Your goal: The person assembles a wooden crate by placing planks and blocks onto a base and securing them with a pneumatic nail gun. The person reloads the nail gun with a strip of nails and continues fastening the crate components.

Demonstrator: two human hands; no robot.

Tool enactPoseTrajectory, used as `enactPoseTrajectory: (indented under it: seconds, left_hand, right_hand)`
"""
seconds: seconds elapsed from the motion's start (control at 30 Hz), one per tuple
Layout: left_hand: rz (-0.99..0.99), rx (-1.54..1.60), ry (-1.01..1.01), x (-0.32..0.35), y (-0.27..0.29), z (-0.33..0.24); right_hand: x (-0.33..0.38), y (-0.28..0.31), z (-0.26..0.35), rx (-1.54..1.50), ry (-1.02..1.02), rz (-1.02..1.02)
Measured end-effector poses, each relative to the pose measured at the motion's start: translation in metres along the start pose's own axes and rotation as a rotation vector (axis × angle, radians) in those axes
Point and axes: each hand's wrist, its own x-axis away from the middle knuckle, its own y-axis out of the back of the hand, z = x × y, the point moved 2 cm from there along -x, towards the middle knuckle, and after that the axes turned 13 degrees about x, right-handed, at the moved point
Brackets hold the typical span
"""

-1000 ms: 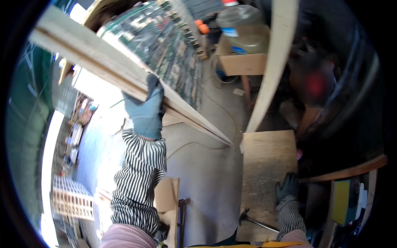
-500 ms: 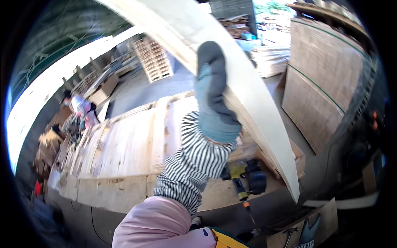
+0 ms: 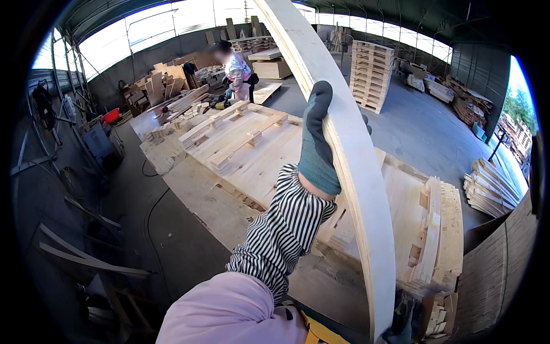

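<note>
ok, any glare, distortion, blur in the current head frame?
Head view, top: the bright wall panels glare white. Head view, centre: the long pale board bows, likely fisheye; left hand looks sharp. Head view, upper left: the co-worker's head is blurred. Head view, left: floor is dim.

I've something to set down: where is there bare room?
Bare floor lies between the pallet stack and the pile of wood strips. The workbench is mostly crowded with planks; the left hand holds a long board in front of it.
</note>
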Motion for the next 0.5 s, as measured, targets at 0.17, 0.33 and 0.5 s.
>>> enactPoseTrajectory:
  seconds: [0.17,0.33,0.5]
  left_hand:
    - [-0.149,-0.029,-0.12,-0.009,0.064,-0.083]
    - [-0.325,0.015,-0.098,-0.026,0.176,-0.173]
    - [-0.494,0.114,-0.126,-0.034,0.312,-0.243]
  right_hand:
    - [-0.041,-0.052,0.001,0.109,-0.001,0.159]
    - [-0.089,-0.086,0.04,0.19,-0.075,0.316]
    - [-0.169,-0.133,0.076,0.609,-0.069,0.448]
